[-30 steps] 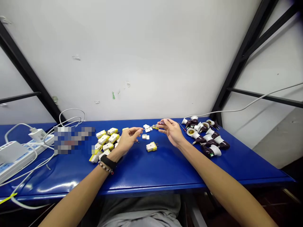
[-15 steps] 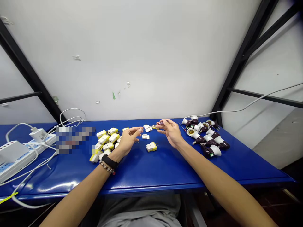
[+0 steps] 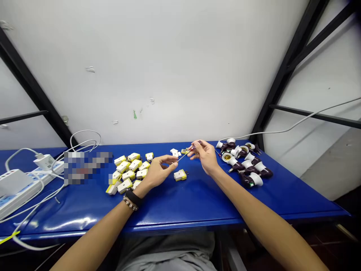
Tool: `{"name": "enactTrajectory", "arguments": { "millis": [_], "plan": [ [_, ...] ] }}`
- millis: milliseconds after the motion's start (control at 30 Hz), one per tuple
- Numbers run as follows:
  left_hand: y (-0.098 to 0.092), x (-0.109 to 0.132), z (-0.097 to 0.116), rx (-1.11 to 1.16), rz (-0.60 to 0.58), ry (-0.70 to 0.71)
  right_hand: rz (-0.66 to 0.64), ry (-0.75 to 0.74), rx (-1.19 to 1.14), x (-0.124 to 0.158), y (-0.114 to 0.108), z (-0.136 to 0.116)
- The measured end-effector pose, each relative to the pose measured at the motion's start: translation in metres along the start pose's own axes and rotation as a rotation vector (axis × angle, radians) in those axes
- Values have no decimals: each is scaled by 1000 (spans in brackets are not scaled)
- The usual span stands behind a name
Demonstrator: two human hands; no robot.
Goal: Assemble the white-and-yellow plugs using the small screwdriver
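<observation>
My right hand (image 3: 207, 156) grips a screwdriver (image 3: 184, 154) by its dark red handle, with the thin shaft slanting down to the left. At the shaft's tip, the thumb and fingers of my left hand (image 3: 159, 172) are closed together; what they hold there is too small or hidden to make out. Just below and between the hands lies a white and yellow two-pin plug (image 3: 179, 175). Behind the screwdriver are an opened plug half with its inside showing (image 3: 185, 151) and small white plug pieces (image 3: 175, 152).
Several white and yellow plugs (image 3: 123, 166) are grouped left of my left hand. On the right lies a pile of dark purple and white lamp holders (image 3: 249, 165). A white power strip (image 3: 25, 188) with cables occupies the far left of the blue table (image 3: 191, 210).
My left hand has shifted right and slightly down, covering the small white piece that lay in front of it. The screwdriver now slopes more steeply, its handle end raised.
</observation>
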State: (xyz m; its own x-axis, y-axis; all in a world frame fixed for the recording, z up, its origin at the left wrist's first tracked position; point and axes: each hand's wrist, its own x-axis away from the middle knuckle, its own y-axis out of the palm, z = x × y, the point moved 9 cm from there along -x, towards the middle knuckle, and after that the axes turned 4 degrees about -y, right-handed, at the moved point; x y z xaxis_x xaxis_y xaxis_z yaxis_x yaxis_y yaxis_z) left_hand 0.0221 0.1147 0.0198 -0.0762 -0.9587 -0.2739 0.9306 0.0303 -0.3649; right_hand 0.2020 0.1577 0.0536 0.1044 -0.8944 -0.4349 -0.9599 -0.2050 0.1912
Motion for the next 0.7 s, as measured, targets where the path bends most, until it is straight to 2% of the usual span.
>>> {"name": "enactTrajectory", "arguments": {
  "millis": [200,367,700],
  "plan": [
    [8,4,6,-103,-44,60,-82,-104,199,9,14,-8],
    [17,6,8,-174,-81,83,-132,-110,216,14,20,-5],
    [20,8,9,-198,-107,120,-215,-112,265,18,27,2]
  ]
}}
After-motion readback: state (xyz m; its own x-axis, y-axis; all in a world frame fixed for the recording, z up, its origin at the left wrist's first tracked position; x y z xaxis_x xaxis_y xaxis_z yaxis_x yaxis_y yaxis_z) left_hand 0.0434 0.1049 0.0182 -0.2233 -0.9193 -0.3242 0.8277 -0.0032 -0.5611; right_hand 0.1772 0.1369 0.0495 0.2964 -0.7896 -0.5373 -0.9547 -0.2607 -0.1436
